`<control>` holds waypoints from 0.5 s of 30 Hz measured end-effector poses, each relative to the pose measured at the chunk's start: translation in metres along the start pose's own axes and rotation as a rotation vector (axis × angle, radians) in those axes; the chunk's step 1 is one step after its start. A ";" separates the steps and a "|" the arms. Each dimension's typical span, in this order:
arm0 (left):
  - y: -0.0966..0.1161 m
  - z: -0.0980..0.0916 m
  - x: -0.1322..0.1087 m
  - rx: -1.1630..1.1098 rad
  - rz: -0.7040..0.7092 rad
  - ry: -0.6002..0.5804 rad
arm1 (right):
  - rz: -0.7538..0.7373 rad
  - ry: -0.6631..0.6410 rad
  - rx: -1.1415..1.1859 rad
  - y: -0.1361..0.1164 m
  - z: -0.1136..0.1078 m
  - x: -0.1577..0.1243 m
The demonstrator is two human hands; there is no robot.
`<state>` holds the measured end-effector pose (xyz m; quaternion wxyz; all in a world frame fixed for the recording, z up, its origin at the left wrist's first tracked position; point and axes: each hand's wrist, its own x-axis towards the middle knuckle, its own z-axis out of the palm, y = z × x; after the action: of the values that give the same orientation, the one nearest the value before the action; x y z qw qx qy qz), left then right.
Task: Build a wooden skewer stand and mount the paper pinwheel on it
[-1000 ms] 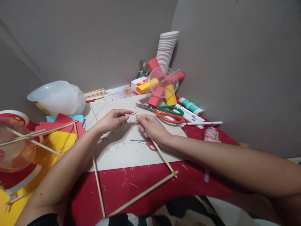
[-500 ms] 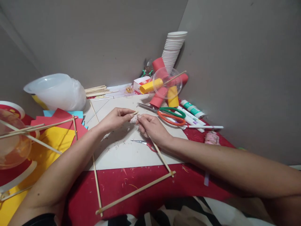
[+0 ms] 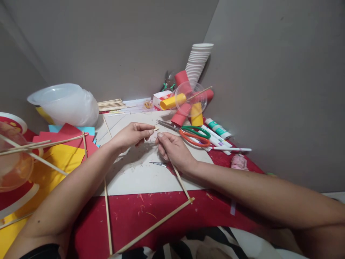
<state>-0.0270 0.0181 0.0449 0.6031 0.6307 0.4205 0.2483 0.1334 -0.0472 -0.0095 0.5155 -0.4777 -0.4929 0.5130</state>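
Observation:
My left hand (image 3: 134, 136) is closed in a pinch on a pale wooden stick (image 3: 156, 128), whose short end pokes out past the fingertips. Just to its right, my right hand (image 3: 175, 149) is closed with thumb and finger pressed together, and another wooden stick (image 3: 182, 183) runs from under its palm towards me. That stick is joined to a cross stick (image 3: 156, 226) at a tied-looking corner. A long side stick (image 3: 107, 216) passes beneath my left forearm. Anything small between the right fingertips is too fine to make out.
Small scissors (image 3: 159, 164) lie on the white board (image 3: 129, 183) below my hands. Larger scissors (image 3: 195, 135) with green and orange handles lie to the right. Behind stand paper cups (image 3: 198, 64) and paper rolls (image 3: 174, 101). Coloured paper (image 3: 64, 154) and a plastic tub (image 3: 16, 158) are left.
The stick frame's near corners have shifted slightly left and towards me. Both hands keep nearly the same pinch, and the view has tilted a little.

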 end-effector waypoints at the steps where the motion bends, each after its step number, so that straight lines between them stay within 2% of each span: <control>1: 0.000 -0.001 0.000 -0.020 0.007 -0.008 | -0.004 0.001 -0.003 -0.001 0.000 -0.001; 15: 0.002 0.004 -0.008 -0.207 0.027 -0.066 | -0.048 -0.052 -0.146 -0.009 -0.008 -0.008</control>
<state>-0.0274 0.0098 0.0478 0.6752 0.5785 0.3639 0.2777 0.1416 -0.0556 -0.0008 0.4786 -0.4886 -0.5535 0.4754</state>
